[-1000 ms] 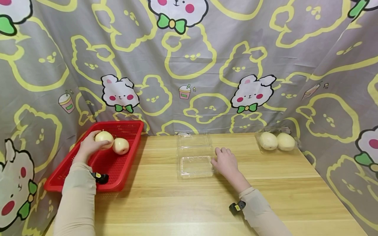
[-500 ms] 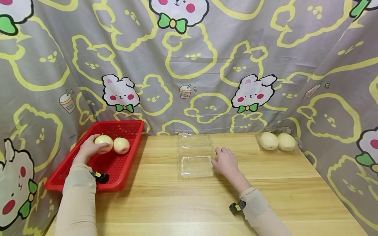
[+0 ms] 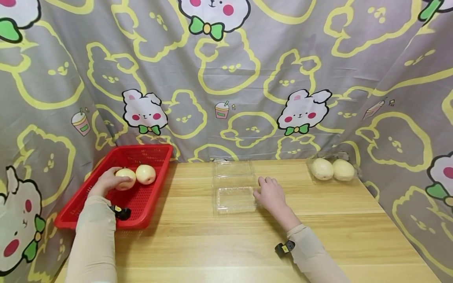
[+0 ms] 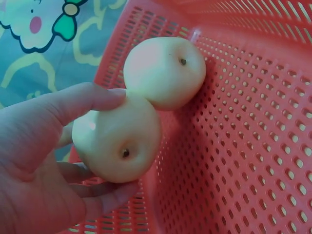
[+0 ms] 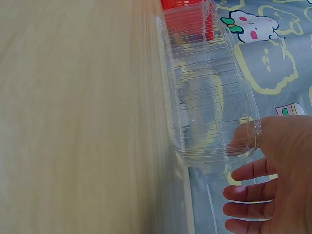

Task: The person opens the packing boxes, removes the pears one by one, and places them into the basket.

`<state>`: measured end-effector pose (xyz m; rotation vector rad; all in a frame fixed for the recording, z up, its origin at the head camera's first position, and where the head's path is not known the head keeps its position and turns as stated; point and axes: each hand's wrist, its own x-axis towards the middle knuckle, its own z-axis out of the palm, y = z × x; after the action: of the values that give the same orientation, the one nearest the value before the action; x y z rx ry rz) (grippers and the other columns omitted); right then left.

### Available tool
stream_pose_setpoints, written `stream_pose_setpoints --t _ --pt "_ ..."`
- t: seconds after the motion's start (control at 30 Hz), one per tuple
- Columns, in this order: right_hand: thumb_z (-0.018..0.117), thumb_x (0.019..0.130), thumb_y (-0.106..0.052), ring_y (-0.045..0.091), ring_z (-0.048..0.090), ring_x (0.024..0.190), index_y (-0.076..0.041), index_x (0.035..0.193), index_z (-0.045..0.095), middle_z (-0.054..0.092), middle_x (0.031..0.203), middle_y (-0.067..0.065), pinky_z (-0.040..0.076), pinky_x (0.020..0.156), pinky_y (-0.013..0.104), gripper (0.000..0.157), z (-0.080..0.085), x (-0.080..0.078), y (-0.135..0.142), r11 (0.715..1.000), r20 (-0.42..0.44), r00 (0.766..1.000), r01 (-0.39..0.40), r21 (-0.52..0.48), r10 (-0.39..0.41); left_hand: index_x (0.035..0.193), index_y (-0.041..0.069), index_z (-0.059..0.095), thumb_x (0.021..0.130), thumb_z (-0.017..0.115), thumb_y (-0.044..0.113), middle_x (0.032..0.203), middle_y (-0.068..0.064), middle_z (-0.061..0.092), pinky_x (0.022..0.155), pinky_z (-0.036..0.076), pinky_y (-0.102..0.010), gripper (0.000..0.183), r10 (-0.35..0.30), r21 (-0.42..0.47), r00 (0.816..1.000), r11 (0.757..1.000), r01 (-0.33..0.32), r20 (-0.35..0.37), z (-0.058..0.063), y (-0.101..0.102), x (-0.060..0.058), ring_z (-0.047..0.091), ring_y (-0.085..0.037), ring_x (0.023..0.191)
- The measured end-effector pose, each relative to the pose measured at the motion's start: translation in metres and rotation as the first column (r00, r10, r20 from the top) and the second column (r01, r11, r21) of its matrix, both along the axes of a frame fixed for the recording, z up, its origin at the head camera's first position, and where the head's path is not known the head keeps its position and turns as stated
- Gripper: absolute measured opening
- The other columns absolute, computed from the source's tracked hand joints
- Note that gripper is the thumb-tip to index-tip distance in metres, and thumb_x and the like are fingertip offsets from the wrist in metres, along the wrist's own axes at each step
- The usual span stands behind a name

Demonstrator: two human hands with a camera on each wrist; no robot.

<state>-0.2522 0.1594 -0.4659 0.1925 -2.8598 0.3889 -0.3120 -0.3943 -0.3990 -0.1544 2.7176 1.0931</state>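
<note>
Yellow fruit (image 4: 117, 134) in curled L hand (image 3: 105, 182), R hand (image 3: 271, 192) loose at clear box (image 3: 234, 200)

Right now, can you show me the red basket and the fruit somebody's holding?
Red basket (image 3: 140, 199), head view: on its bare floor.
Held fruit (image 4: 116, 136), left wrist view: on its pale skin beside the dimple.

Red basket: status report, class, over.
Left hand grips pale fruit inside red basket. Second fruit close beside. Right hand at open clear container. Nothing visibly blocking.
</note>
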Motion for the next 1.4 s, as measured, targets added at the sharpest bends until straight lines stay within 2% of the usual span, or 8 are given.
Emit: stream_pose_setpoints --t 0.3,0.57,0.87,1.1,1.23,1.4 --pt "0.063 0.086 -0.028 0.030 0.055 0.083 -0.006 0.100 0.059 0.060 0.094 0.014 0.049 0.067 0.043 0.026 0.0000 0.0010 -0.0007 1.000 -0.010 1.000 -0.003 0.003 0.003 0.146 -0.013 0.017 0.091 0.066 0.032 0.139 -0.036 0.033 0.097 0.048 -0.055 0.086 -0.027 0.006 0.996 1.000 0.026 0.087 -0.0008 0.0003 0.0039 0.042 -0.046 0.117" --pt "0.065 0.086 -0.028 0.030 0.054 0.081 -0.006 0.100 0.059 0.061 0.094 0.014 0.049 0.067 0.043 0.027 -0.0004 0.0005 -0.0004 1.000 -0.008 1.000 -0.002 0.000 0.002 0.144 -0.014 0.022 0.090 0.067 0.028 0.134 -0.035 0.037 0.092 0.051 -0.050 0.081 -0.053 -0.018 0.993 0.998 0.055 0.109 0.0007 -0.0001 0.0049 0.045 -0.042 0.113" --pt "0.064 0.087 -0.028 0.030 0.054 0.083 -0.006 0.101 0.059 0.060 0.094 0.014 0.048 0.068 0.043 0.026 -0.0001 0.0003 -0.0007 1.000 0.012 1.000 0.001 0.001 -0.001 0.143 -0.015 0.020 0.090 0.067 0.027 0.131 -0.035 0.037 0.084 0.055 -0.039 0.082 -0.067 0.010 0.988 0.998 0.066 0.138 -0.0016 -0.0034 0.0049 0.050 -0.035 0.106" --pt "0.063 0.087 -0.028 0.031 0.054 0.085 -0.007 0.101 0.059 0.061 0.096 0.014 0.049 0.070 0.043 0.026 -0.0009 0.0003 0.0000 1.000 0.017 1.000 0.006 -0.003 -0.006 0.145 -0.013 0.019 0.090 0.066 0.026 0.132 -0.035 0.037 0.089 0.053 -0.043 0.082 -0.057 0.026 0.986 0.998 0.053 0.155 -0.0019 -0.0034 0.0052 0.048 -0.037 0.109" --pt "0.062 0.087 -0.028 0.031 0.055 0.085 -0.007 0.102 0.059 0.061 0.096 0.014 0.049 0.070 0.043 0.027 -0.0010 0.0003 0.0002 1.000 0.013 1.000 0.004 0.003 -0.004 0.146 -0.014 0.016 0.090 0.066 0.024 0.137 -0.037 0.032 0.094 0.048 -0.049 0.084 -0.061 0.015 0.986 0.998 0.059 0.153 -0.0022 -0.0040 0.0051 0.041 -0.044 0.116" --pt "0.062 0.086 -0.028 0.030 0.057 0.084 -0.006 0.102 0.060 0.062 0.095 0.014 0.050 0.068 0.043 0.027 -0.0006 0.0006 0.0005 1.000 -0.012 1.000 -0.005 0.005 0.005 0.147 -0.015 0.009 0.091 0.064 0.020 0.142 -0.038 0.023 0.104 0.039 -0.058 0.086 -0.051 0.051 0.986 0.998 0.043 0.160 -0.0031 -0.0031 0.0040 0.034 -0.047 0.123"
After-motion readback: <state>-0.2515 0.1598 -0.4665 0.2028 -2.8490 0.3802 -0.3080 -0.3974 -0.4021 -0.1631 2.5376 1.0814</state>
